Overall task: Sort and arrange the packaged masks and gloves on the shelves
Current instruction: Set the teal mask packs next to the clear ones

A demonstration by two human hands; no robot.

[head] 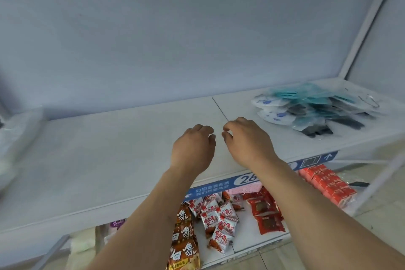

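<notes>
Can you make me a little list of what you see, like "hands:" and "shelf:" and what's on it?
left hand: left hand empty, fingers curled, over the shelf
right hand: right hand empty, fingers curled, close beside the left one
top shelf: white shelf, mostly bare in the middle
masks: pile of packaged masks at the right end of the shelf, jumbled, teal and dark ones
left edge: blurry clear packages, cannot tell what
lower shelf: snack packets and red boxes
</notes>
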